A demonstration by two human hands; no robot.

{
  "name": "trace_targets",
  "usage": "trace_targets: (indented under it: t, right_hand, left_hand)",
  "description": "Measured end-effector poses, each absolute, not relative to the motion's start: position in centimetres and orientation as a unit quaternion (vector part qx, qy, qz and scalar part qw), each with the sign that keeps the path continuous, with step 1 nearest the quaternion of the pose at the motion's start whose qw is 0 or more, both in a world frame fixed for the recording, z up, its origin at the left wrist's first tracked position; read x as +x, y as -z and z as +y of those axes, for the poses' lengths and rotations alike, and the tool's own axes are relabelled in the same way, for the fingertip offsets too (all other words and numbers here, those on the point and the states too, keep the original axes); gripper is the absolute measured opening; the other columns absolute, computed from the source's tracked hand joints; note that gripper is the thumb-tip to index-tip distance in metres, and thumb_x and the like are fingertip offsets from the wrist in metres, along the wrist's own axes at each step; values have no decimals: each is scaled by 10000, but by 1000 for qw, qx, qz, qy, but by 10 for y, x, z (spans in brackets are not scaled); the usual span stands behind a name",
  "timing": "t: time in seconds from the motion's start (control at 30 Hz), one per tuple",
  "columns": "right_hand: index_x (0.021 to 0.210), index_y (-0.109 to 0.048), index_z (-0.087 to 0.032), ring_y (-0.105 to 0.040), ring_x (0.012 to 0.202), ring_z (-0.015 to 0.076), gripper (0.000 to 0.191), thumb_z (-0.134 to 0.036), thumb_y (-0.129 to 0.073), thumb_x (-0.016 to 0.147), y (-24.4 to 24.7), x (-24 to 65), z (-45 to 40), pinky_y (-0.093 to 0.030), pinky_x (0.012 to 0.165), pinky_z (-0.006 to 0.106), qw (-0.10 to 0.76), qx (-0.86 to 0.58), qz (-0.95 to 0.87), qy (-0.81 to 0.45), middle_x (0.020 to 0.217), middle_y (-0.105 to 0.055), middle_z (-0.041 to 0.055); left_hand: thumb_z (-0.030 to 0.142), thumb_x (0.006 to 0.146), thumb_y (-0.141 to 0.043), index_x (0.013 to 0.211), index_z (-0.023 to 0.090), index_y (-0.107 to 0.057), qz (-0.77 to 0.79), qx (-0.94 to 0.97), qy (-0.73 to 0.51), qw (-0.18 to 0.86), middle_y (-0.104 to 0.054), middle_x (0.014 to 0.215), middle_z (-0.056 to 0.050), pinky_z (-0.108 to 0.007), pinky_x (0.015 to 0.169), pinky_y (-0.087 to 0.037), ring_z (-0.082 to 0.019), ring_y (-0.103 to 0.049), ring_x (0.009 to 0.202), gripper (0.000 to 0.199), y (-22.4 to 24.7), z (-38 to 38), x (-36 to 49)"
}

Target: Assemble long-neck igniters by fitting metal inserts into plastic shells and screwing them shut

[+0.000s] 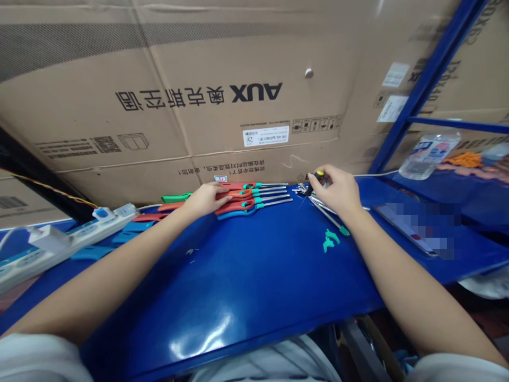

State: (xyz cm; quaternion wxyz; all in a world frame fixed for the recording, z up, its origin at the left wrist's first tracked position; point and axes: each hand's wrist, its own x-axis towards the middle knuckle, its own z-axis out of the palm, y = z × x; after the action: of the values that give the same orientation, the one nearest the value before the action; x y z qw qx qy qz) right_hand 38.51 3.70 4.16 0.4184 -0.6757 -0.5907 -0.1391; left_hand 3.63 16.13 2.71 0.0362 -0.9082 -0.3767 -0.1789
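Observation:
Several long-nosed gas lighters [236,205] with red, orange and blue handles, green triggers and metal tubes lie side by side at the back of the blue table. My left hand [207,200] rests over their handle ends, thumb and fingers closed around an orange lighter [239,194]. To the right, my right hand [338,188] is closed on a small black tool with a yellow end [319,174], probably a screwdriver; its tip is hard to make out. Below that hand lie loose metal tubes [324,206] and small green plastic pieces [330,240].
A white power strip [67,246] with plugs runs along the left, near blue and red handles. A large cardboard box [191,63] stands behind the table. At right are a phone [405,228], a plastic bottle [429,155] and a blue frame post [421,79].

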Motion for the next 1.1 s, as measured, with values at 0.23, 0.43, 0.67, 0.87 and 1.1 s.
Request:
trace_targets:
  t: [0.23, 0.43, 0.67, 0.87, 1.1]
  right_hand:
    - [874, -670, -208, -586, 701, 216, 265, -461, -591, 860, -41, 385, 37, -340, 605, 298, 413, -679, -591, 140, 750, -675, 67]
    - [885, -683, -210, -582, 699, 212, 279, -471, -586, 860, -41, 386, 38, -339, 605, 297, 412, -681, -590, 135, 769, -687, 70]
    - [871, -682, -210, -584, 693, 220, 277, -467, -581, 855, -42, 385, 37, -342, 596, 299, 419, -671, -595, 141, 757, -682, 73]
    - [866, -668, -215, -590, 701, 217, 260, -461, -584, 858, -41, 386, 38, -346, 604, 304, 418, -673, -594, 139, 756, -673, 64]
    - [874, -676, -212, -578, 692, 215, 269, -465, -586, 856, -40, 387, 39, -343, 605, 300, 418, -677, -590, 137, 751, -675, 66]
  left_hand:
    - [476, 992, -413, 1310, 94, -648, -387, -900, 190, 64, -631, 1332, -198, -467, 1080, -458, -338, -566, 1278, 550, -31, 158, 42]
    - [540, 1002, -350, 1447, 147, -542, -347, -930, 113, 48, -482, 1544, -129, -431, 1214, -311, -290, -440, 1438, 624, -26, 160, 47]
    - [449, 1026, -289, 1418, 151, -576, -381, -918, 101, 52, -524, 1509, -127, -460, 1189, -346, -297, -458, 1425, 570, -20, 164, 39]
    - [450, 1020, -354, 1347, 170, -644, -397, -908, 123, 59, -601, 1432, -133, -447, 1120, -432, -303, -537, 1350, 519, -21, 161, 29]
    - [449, 1022, -394, 1309, 201, -669, -404, -898, 168, 52, -650, 1377, -98, -409, 1100, -458, -273, -567, 1312, 469, -20, 152, 32]
